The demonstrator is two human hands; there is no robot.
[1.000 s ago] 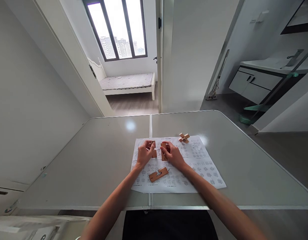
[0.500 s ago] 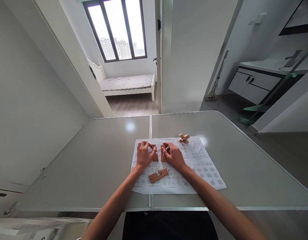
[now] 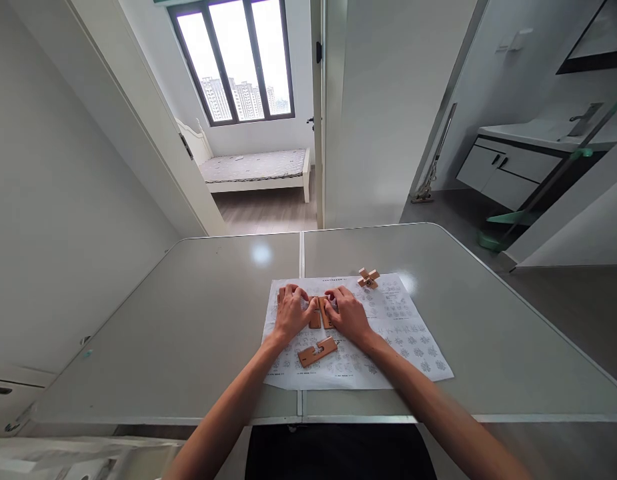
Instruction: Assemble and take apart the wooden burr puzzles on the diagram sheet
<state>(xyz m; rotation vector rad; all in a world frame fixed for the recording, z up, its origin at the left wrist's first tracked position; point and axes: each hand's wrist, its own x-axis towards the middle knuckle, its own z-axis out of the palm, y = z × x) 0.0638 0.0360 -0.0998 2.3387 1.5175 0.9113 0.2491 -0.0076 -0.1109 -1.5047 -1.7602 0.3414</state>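
Two flat wooden puzzle pieces lie nearly side by side on a printed instruction sheet (image 3: 388,353). My left hand (image 3: 291,312) has its thumb and fingers closed on the left wooden puzzle piece (image 3: 315,319). On the right wooden puzzle piece (image 3: 325,313) my right hand (image 3: 349,312) is closed in the same way, its fingers at the right edge. Only a narrow gap shows between the two pieces. Nearer to me rests a third wooden puzzle piece (image 3: 317,351) with a cut-out notch, lying at a slant and touched by neither hand.
An assembled wooden cross-shaped puzzle (image 3: 368,278) sits at the sheet's far right edge. Under the sheet is a grey-green table (image 3: 213,333) with a metal seam down its middle. Beyond are a bed (image 3: 258,167), a door and a washbasin cabinet (image 3: 508,167).
The two held pieces have come closer together and slightly toward me, the left one shifting right and the right one left. The notched piece and the cross puzzle have not moved.
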